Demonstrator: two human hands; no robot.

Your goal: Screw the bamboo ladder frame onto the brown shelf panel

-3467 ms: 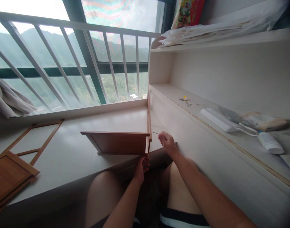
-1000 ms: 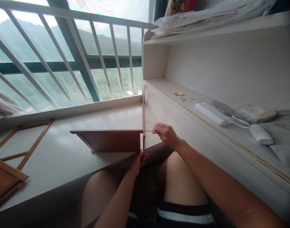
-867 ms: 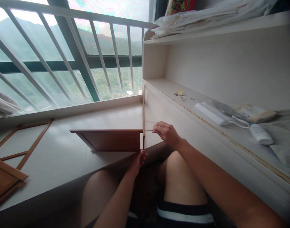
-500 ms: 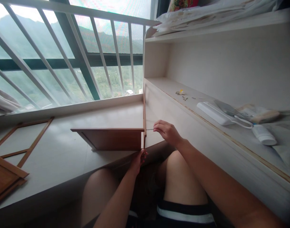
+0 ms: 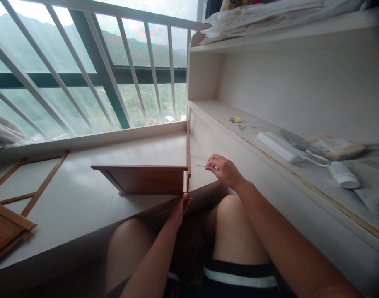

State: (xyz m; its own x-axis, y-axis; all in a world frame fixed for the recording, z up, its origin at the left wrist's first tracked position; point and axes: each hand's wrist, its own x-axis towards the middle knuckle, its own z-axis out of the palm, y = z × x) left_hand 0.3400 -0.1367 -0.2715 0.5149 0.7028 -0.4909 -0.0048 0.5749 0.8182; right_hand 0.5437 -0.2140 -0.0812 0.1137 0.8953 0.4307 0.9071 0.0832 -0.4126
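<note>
A reddish-brown wooden panel (image 5: 146, 180) stands on edge on the white ledge, joined at its right end to a narrow upright wooden strip or frame (image 5: 188, 145) seen edge-on. My left hand (image 5: 180, 205) is closed around the near lower corner where panel and frame meet. Something small and thin pokes out by its fingers, too small to name. Pinched in my right hand (image 5: 222, 169) is a thin metal rod (image 5: 201, 166), which points left toward the frame. A small gap separates its tip from the wood.
Another wooden frame (image 5: 46, 178) and a wooden panel piece (image 5: 7, 231) lie on the ledge (image 5: 83, 207) at left. Small screws (image 5: 241, 127), a white plastic device (image 5: 281, 147) and a white bottle (image 5: 343, 174) rest on the right shelf. White railings (image 5: 130, 62) bound the window.
My right hand has drawn back slightly to the right, and the rod's tip has come away from the wooden frame. My left hand keeps its hold at the corner.
</note>
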